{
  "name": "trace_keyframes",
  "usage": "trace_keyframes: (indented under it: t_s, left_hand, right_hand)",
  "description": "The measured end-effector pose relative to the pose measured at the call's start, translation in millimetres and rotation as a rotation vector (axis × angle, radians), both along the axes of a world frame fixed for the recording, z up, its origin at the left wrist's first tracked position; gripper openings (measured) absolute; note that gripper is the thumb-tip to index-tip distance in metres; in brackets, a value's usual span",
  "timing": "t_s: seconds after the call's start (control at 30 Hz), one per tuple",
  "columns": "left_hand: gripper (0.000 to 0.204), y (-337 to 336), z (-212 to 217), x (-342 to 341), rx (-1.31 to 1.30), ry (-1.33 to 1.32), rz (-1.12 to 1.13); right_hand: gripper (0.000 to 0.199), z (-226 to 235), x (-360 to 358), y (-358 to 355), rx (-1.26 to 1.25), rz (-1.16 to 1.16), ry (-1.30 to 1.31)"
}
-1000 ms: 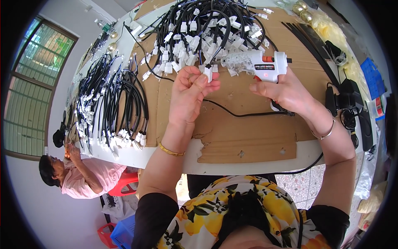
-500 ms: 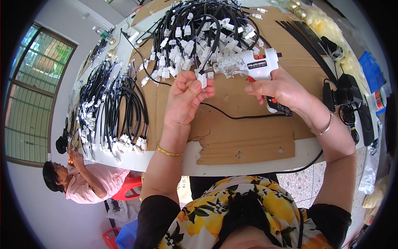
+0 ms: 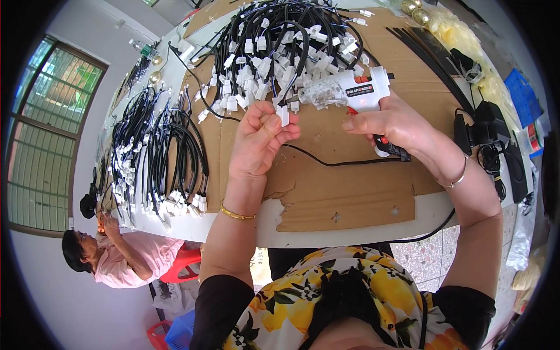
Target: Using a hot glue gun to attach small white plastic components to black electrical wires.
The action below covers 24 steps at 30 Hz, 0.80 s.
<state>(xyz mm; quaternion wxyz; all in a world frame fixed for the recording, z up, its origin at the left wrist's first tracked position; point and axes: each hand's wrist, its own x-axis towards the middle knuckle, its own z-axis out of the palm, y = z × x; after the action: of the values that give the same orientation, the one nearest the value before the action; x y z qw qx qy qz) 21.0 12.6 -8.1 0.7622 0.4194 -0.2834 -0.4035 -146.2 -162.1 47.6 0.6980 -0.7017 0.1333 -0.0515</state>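
Between the thumb and fingers of my left hand (image 3: 262, 137) is a white plastic connector (image 3: 284, 115), with its cable running up toward the pile. My right hand (image 3: 396, 122) is wrapped round the handle of a white hot glue gun (image 3: 367, 92). Its nozzle, crusted with clear and greyish glue, points left and reaches the top of the connector; I cannot tell whether the tip touches it. Just beyond both hands lies a big heap of black cables (image 3: 262, 35) ending in white connectors.
Brown cardboard (image 3: 350, 198) covers the white table. A second bundle of cables (image 3: 186, 146) lies at the left. Black tubes (image 3: 429, 67) and a power adapter (image 3: 490, 125) are at the right. A co-worker in pink (image 3: 137, 256) sits at the far left.
The glue gun and my right hand have shifted very slightly left. My left hand keeps its hold on the connector in nearly the same place.
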Motion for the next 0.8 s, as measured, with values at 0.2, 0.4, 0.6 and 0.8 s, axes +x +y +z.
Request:
trace_keyframes:
  t_s: [0.2, 0.4, 0.6, 0.8]
  left_hand:
    - [0.013, 1.0, -0.4, 1.3, -0.008, 0.003, -0.008]
    - [0.014, 0.0, -1.8, 2.7, 0.006, -0.007, -0.015]
    - [0.014, -0.5, -2.5, 2.2, 0.019, 0.003, -0.005]
    - [0.015, 0.1, -2.5, 2.0, 0.023, -0.002, -0.005]
  right_hand:
    - [0.021, 3.2, -1.1, 0.0, 0.019, 0.021, 0.019]
    - [0.020, -2.0, 1.2, -3.7, 0.032, 0.083, -0.059]
    - [0.017, -4.4, 1.1, -4.5, 0.039, 0.072, -0.062]
    - [0.015, -2.2, 1.2, -4.4, 0.009, 0.067, -0.009]
